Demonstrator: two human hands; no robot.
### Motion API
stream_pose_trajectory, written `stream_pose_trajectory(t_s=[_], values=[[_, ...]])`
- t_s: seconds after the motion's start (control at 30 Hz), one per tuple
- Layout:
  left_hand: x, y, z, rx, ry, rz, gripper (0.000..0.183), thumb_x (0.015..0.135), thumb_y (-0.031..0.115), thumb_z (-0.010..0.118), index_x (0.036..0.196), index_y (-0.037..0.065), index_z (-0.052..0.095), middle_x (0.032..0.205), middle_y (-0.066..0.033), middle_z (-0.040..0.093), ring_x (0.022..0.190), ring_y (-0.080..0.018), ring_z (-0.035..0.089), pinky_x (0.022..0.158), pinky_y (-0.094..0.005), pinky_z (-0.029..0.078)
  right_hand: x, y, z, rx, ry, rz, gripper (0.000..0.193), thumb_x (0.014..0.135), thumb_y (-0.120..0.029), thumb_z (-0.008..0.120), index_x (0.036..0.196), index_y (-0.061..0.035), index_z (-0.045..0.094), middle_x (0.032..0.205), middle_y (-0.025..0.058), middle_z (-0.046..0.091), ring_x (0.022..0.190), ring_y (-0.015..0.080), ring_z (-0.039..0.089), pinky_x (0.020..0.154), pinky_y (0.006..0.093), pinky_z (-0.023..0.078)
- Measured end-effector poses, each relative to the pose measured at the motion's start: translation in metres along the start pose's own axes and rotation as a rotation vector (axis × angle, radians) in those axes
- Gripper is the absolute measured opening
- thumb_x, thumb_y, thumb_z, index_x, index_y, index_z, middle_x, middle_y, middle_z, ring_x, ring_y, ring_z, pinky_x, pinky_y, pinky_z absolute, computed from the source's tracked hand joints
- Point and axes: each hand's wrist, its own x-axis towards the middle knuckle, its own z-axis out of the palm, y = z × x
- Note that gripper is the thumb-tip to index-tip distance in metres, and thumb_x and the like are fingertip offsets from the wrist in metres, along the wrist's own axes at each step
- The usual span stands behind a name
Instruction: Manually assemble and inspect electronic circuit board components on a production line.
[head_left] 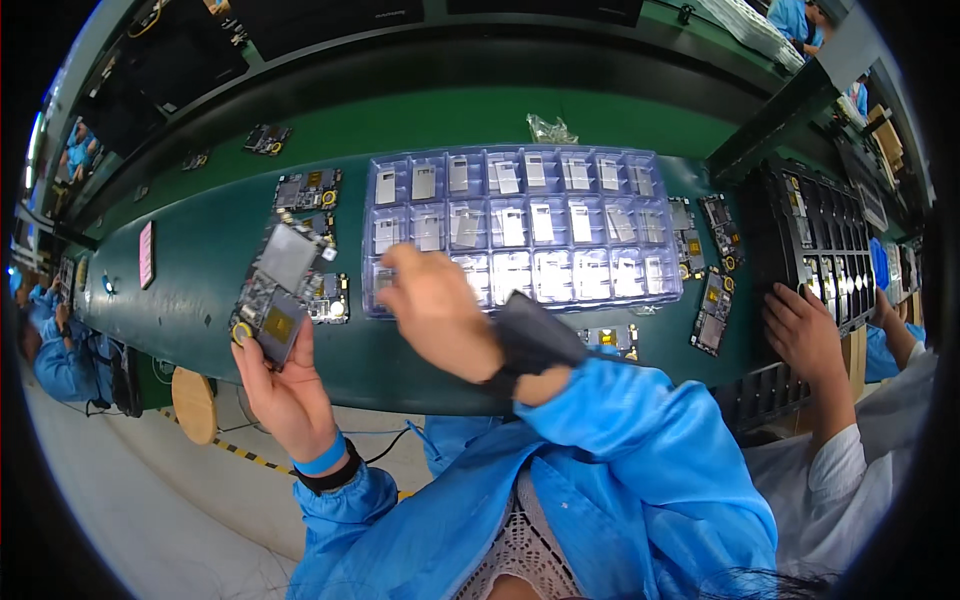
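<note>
My left hand [290, 395] is closed on a circuit board [275, 290], gripping its lower end and tilting it above the bench. The board carries a silvery metal plate, dark chips and a round yellow part. At the lower left corner of a clear plastic compartment tray [520, 250], my right hand [435, 305] hovers with its fingers bent and their tips apart. Nothing shows between them, though motion blurs them a little. Thin silvery metal pieces [508, 225] lie in the tray's compartments. More circuit boards [310, 188] rest left of the tray, partly hidden behind the held one.
Several circuit boards [712, 310] lie right of the tray, and another board [612, 338] is below it. A pink slab [147, 255] lies far left on the green bench [200, 270]. At right, a co-worker's hand [805, 330] touches a black rack [785, 220]. Crumpled clear plastic [550, 130] sits behind the tray.
</note>
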Motion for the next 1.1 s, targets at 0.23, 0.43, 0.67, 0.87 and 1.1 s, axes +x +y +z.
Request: stream_pose_trajectory(t_s=[0.23, 0.43, 0.67, 0.87, 1.1], values=[[-0.013, -0.020, 0.033, 0.095, -0.289, -0.311, 0.028, 0.093, 0.012, 0.036, 0.119, 0.003, 0.035, 0.115, -0.0125, 0.048, 0.106, -0.0263, 0.052, 0.085, -0.0465, 0.048, 0.003, 0.014, -0.150, 0.634, 0.093, 0.591, 0.012, 0.088, -0.013, 0.049, 0.098, -0.0073, 0.046, 0.078, 0.0010, 0.053, 0.069, 0.0076, 0.051, 0.062, 0.0188, 0.042], [-0.042, -0.064, 0.069, 0.072, -0.451, -0.690, 0.030, 0.092, 0.006, 0.035, 0.122, 0.007, 0.033, 0.118, -0.0086, 0.046, 0.107, -0.0232, 0.050, 0.087, -0.0478, 0.046, -0.016, 0.018, -0.191, 0.413, -0.035, 0.374, 0.021, 0.082, -0.002, 0.056, 0.103, -0.0038, 0.050, 0.075, -0.0015, 0.049, 0.070, 0.0044, 0.046, 0.063, 0.0188, 0.039], [-0.063, -0.085, 0.093, 0.116, -0.534, -0.828, 0.027, 0.092, 0.007, 0.037, 0.119, 0.004, 0.037, 0.114, -0.0103, 0.051, 0.103, -0.0229, 0.054, 0.085, -0.0443, 0.049, -0.030, 0.019, -0.181, 0.414, -0.149, 0.435, 0.015, 0.082, -0.004, 0.057, 0.097, -0.0021, 0.055, 0.078, -0.0005, 0.055, 0.066, 0.0050, 0.050, 0.057, 0.0185, 0.042], [-0.067, -0.084, 0.104, 0.093, -0.557, -0.842, 0.028, 0.092, 0.006, 0.036, 0.120, 0.004, 0.036, 0.116, -0.0082, 0.048, 0.105, -0.0190, 0.051, 0.088, -0.0401, 0.047, -0.032, 0.018, -0.171, 0.475, 0.010, 0.615, 0.014, 0.077, -0.002, 0.063, 0.090, -0.0003, 0.058, 0.074, 0.0028, 0.058, 0.058, 0.0048, 0.051, 0.047, 0.0182, 0.043], [-0.075, -0.089, 0.108, 0.121, -0.563, -0.798, 0.030, 0.092, 0.010, 0.038, 0.120, 0.003, 0.033, 0.116, -0.0120, 0.049, 0.104, -0.0232, 0.053, 0.086, -0.0433, 0.048, -0.034, 0.024, -0.166, 0.515, 0.005, 0.639, 0.010, 0.078, -0.003, 0.063, 0.086, -0.0005, 0.058, 0.070, 0.0020, 0.059, 0.056, 0.0042, 0.052, 0.046, 0.0178, 0.043]])
